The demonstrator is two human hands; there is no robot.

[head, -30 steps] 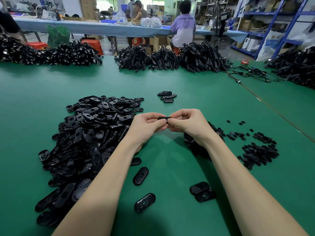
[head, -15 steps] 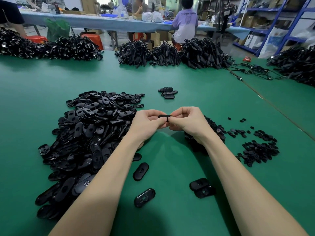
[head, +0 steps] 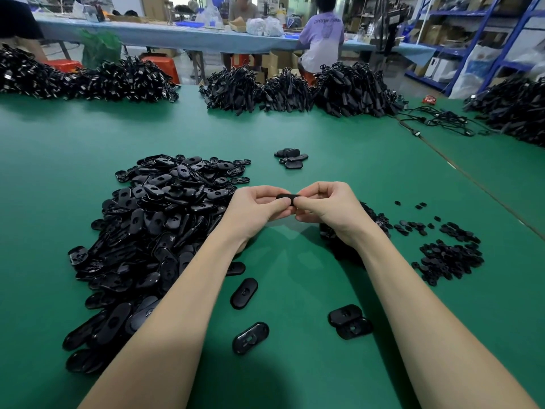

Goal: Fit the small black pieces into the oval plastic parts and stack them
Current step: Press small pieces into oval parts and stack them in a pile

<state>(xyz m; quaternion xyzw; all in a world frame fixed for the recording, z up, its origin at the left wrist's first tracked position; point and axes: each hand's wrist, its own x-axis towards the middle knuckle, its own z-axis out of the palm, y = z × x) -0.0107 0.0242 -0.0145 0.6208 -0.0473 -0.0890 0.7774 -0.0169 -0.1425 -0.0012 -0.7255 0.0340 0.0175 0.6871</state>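
Both hands meet above the green desk (head: 295, 128), the left hand (head: 256, 211) and right hand (head: 330, 209) each pinching one end of a single oval plastic part (head: 287, 198). Left of that part lies the big heap of oval parts (head: 153, 231); right of it, the small black pieces (head: 448, 255). Beyond it sits a short stack (head: 290, 157).

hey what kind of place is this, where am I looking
Most likely a small factory assembly floor. A large green worktable holds a big heap of oval plastic parts and bundles of black cables, while other workers sit at a long bench before blue storage shelving.
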